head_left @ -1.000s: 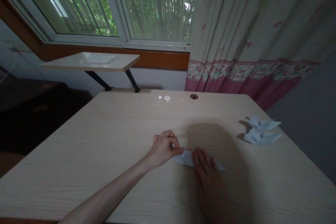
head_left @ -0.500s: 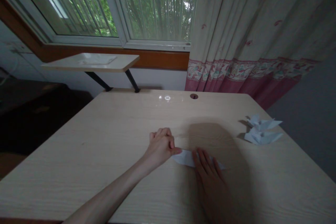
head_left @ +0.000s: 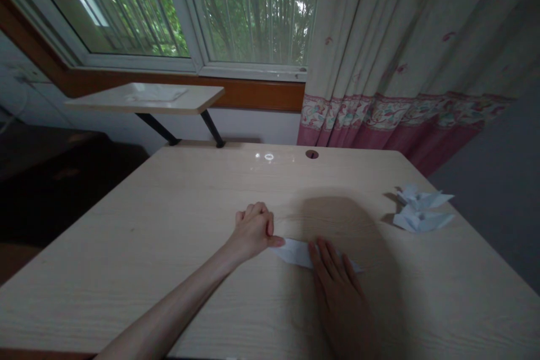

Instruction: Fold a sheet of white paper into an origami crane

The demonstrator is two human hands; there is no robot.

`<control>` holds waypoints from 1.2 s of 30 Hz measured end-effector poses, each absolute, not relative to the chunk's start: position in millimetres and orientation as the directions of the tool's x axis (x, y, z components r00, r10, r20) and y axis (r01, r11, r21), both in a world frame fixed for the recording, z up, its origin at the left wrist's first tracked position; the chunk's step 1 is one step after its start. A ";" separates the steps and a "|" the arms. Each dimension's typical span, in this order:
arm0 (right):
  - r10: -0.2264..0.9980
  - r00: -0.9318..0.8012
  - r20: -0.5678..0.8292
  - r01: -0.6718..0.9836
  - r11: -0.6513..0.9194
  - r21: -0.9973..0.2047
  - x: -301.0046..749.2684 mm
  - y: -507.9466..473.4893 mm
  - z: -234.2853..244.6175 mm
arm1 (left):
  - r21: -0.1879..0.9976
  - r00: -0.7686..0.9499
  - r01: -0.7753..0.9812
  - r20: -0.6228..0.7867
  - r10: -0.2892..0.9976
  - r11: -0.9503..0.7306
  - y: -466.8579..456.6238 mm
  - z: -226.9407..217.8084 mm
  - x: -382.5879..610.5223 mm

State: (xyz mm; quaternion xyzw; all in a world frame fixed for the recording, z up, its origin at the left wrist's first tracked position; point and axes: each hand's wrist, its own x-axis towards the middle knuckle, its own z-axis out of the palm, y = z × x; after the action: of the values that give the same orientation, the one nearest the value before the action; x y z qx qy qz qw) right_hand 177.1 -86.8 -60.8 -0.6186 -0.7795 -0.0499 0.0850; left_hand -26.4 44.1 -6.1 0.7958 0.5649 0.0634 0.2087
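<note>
A long, narrow folded piece of white paper lies flat on the light wooden table, near the front middle. My left hand is curled into a loose fist, and its thumb tip rests at the paper's left end. My right hand lies flat with its fingers stretched out, pressing down the right part of the paper, which it mostly hides.
Two finished folded white paper figures sit near the table's right edge. A cable hole is at the back of the table. A small shelf stands under the window, and a curtain hangs at the right.
My left fist has slid a little to the left along the paper, so its thumb now sits at the left tip. The right hand and the paper stay put.
</note>
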 end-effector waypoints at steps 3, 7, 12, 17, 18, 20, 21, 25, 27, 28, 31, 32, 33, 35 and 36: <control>0.969 -0.205 0.141 0.973 0.217 -0.077 175.9 -85.9 -55.1 | 0.399 0.356 0.874 -0.134 0.925 -0.278 45.2 -7.2 -28.4; 0.981 -0.169 0.095 0.976 0.180 -0.119 174.0 -85.7 -49.6 | 0.382 0.372 0.876 -0.148 0.917 -0.294 48.2 -3.7 -34.2; 0.986 -0.160 0.039 0.972 0.165 -0.168 175.0 -85.1 -45.0 | 0.398 0.384 0.861 -0.103 0.918 -0.316 50.2 1.0 -38.0; 0.986 -0.165 0.036 0.967 0.169 -0.193 179.3 -80.7 -33.7 | 0.611 0.662 0.547 0.103 0.742 -0.572 40.8 7.2 -28.5; 0.986 -0.163 0.037 0.966 0.167 -0.198 180.3 -79.7 -31.4 | 0.660 0.732 0.429 0.146 0.665 -0.617 37.1 8.4 -25.3; 0.986 -0.159 0.051 0.963 0.167 -0.213 182.4 -78.2 -28.3 | 0.704 0.765 0.323 0.199 0.612 -0.632 28.9 9.6 -19.1; 0.985 -0.157 0.066 0.961 0.168 -0.221 183.4 -77.8 -27.6 | 0.686 0.777 0.321 0.203 0.595 -0.653 25.0 9.4 -16.6; 0.978 -0.145 0.150 0.950 0.180 -0.256 186.4 -77.3 -28.9 | 0.501 0.841 0.345 0.211 0.498 -0.794 15.4 2.8 -12.0; 0.975 -0.132 0.178 0.944 0.179 -0.278 186.6 -76.4 -29.6 | 0.385 0.867 0.347 0.216 0.449 -0.855 14.5 -2.0 -12.1; 0.973 -0.129 0.189 0.941 0.181 -0.287 186.3 -75.6 -29.6 | 0.330 0.877 0.347 0.219 0.428 -0.878 14.7 -4.2 -12.2; 0.971 -0.111 0.214 0.937 0.174 -0.303 185.1 -71.6 -28.8 | 0.238 0.887 0.333 0.249 0.389 -0.912 16.3 -9.7 -12.5; 0.970 -0.107 0.220 0.937 0.172 -0.304 185.0 -69.8 -28.8 | 0.241 0.885 0.326 0.262 0.385 -0.914 17.0 -11.0 -12.4; 0.969 -0.104 0.225 0.937 0.171 -0.303 185.3 -68.0 -29.0 | 0.259 0.879 0.322 0.276 0.390 -0.910 17.9 -12.0 -12.4; 0.966 -0.102 0.236 0.936 0.173 -0.306 187.3 -64.4 -30.2 | 0.307 0.858 0.327 0.299 0.417 -0.894 19.5 -13.2 -12.1; 0.964 -0.108 0.241 0.932 0.182 -0.313 188.9 -62.9 -31.0 | 0.327 0.847 0.332 0.310 0.433 -0.885 20.2 -13.5 -11.9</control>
State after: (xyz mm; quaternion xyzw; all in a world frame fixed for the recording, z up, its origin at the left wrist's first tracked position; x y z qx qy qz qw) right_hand 188.9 -62.9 -31.0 -0.6380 -0.7431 0.0411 0.1975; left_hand -11.9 20.2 -13.5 0.9518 0.2009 0.1907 0.1314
